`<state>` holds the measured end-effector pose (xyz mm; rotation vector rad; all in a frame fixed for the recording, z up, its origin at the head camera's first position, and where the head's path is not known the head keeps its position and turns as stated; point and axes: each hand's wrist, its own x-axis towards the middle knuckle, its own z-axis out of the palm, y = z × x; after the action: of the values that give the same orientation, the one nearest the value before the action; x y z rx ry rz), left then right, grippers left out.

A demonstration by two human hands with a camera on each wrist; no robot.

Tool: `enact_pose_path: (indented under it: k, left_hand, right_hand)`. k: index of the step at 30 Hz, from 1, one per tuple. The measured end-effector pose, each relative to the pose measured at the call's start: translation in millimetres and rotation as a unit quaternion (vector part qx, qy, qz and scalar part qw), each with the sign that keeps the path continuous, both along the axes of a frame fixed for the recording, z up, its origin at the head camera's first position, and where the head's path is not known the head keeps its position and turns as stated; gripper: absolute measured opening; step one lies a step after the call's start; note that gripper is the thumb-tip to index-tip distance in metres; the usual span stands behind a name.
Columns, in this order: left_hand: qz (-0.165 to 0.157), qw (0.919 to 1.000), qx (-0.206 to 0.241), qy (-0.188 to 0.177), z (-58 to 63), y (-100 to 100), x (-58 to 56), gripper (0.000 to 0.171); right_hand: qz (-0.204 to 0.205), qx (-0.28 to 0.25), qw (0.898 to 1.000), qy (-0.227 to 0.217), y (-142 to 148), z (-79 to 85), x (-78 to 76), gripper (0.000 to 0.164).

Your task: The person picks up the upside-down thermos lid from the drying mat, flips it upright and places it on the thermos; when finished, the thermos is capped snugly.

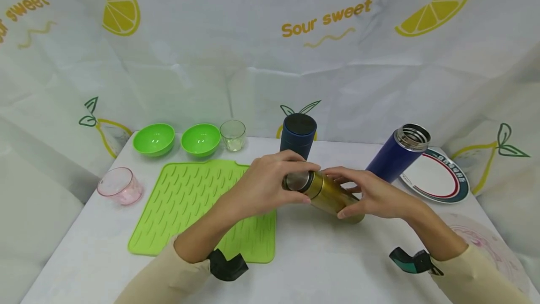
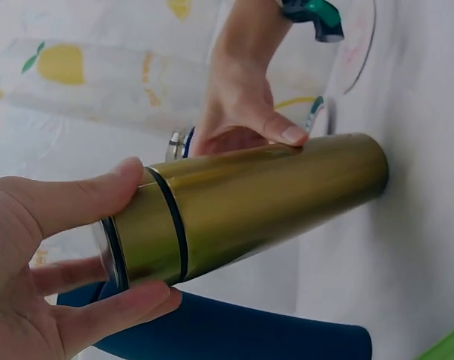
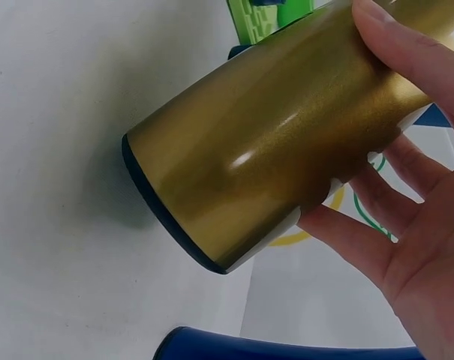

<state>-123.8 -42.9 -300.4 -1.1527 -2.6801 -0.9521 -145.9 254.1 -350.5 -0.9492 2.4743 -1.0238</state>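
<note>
A gold thermos [image 1: 331,194] is tilted above the white table, its lid end up toward the left and its base low toward the right. My left hand [image 1: 270,183] grips the lid [image 2: 142,238], thumb on one side and fingers on the other. Around the lower body curls my right hand [image 1: 373,195], thumb opposite the fingers. In the right wrist view the dark base rim [image 3: 170,214] hangs close over the table. Just behind my left hand stands a dark blue thermos [image 1: 297,137] with its top on.
Right of my hands stands a blue thermos [image 1: 390,156] with a bare steel mouth, beside a rimmed plate [image 1: 461,184]. A green mat [image 1: 181,215] lies left. Two green bowls [image 1: 153,140], a clear glass [image 1: 233,135] and a pink glass [image 1: 122,186] surround it.
</note>
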Motion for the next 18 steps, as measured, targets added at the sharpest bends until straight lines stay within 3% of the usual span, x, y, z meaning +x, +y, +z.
enact_pose_path:
  k: [5, 9, 18]
  left_hand:
    - [-0.070, 0.9958, 0.035, -0.048, 0.7, -0.8, -4.8, 0.053]
    - [-0.110, 0.9908, 0.056, -0.057, -0.3, -1.1, -8.1, 0.046]
    - [-0.122, 0.9892, 0.059, -0.056, -1.6, -3.6, -9.4, 0.044]
  right_hand:
    - [-0.002, -0.001, 1.000, 0.001, 0.9, 0.1, 0.1, 0.084]
    - [-0.005, 0.000, 1.000, -0.001, 1.6, 0.8, 0.7, 0.085]
    - [-0.006, -0.002, 1.000, 0.002, 1.0, 0.3, 1.8, 0.085]
